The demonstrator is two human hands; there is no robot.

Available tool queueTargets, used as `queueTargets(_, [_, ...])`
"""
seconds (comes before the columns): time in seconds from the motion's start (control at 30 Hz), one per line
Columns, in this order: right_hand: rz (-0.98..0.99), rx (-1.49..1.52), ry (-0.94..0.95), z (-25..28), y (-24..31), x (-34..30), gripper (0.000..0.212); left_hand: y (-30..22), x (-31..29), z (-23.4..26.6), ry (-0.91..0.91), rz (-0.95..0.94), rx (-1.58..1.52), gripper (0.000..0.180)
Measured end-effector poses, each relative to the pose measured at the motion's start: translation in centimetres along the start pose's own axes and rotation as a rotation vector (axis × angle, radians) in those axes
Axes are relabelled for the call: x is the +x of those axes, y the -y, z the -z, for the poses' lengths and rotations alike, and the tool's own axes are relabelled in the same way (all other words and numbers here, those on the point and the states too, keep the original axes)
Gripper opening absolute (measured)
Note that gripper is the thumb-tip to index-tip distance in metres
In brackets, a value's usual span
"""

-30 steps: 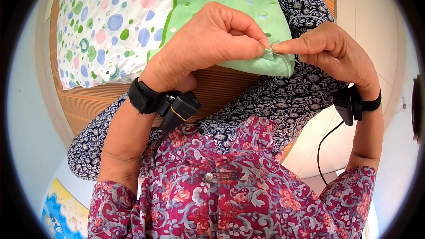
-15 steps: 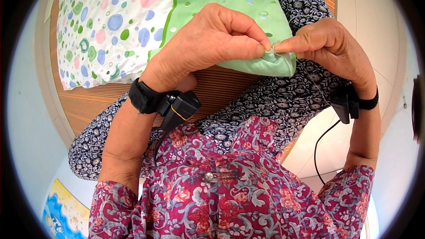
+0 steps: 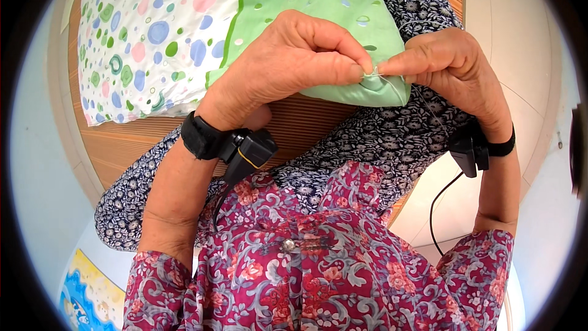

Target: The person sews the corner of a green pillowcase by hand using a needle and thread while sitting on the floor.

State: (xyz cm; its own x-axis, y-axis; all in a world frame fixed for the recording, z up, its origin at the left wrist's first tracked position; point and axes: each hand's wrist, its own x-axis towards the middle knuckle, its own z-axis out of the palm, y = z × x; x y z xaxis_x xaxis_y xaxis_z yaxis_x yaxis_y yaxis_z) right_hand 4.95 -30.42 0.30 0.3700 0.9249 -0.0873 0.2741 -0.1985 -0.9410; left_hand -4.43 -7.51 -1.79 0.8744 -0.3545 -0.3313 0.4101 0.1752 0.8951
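A large pillow [image 3: 157, 32], white with coloured dots and rings and a plain green end [image 3: 306, 0], lies in front of me across my lap. At the near corner of the green end, my left hand [image 3: 294, 55] is closed, thumb and forefinger pinching the cloth edge. Right beside it, my right hand [image 3: 447, 61] is closed in a pinch on a fine white thread [image 3: 401, 89] at the cloth. Loose thread loops down over the green corner and trails toward my right wrist. Whether a needle is between the right fingertips cannot be made out.
Under the pillow is a brown slatted mat [image 3: 294, 124]. My bent legs in dark floral trousers [image 3: 367, 132] lie around it. Black devices are strapped to both wrists, the right one [image 3: 468, 147] with a cable. Pale floor tiles [image 3: 517, 55] lie to the right.
My right hand has shifted slightly left and its wrist has dropped a little. The left hand has moved slightly down and left, still pinching the cloth.
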Motion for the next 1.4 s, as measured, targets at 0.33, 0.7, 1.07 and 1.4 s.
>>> queueTargets(0.33, [-0.066, -0.052, -0.103, -0.8, 0.3, -0.9, 0.019, -0.2, 0.0, -0.2, -0.06, 0.035, 0.018, 0.014])
queueTargets(0.7, [-0.064, 0.011, -0.138, -0.8, 0.3, -1.1, 0.024, -1.2, 0.0, -0.4, -0.169, 0.057, 0.143, 0.012])
queueTargets(1.07, [-0.043, -0.039, -0.144, -0.6, 0.2, -1.1, 0.027, -1.2, -0.7, -0.4, -0.125, -0.041, 0.12, 0.014])
queueTargets(1.4, [-0.032, -0.022, -0.129, -0.4, 0.8, -1.1, 0.024, -0.1, -0.6, -0.8, -0.186, -0.054, 0.02, 0.015])
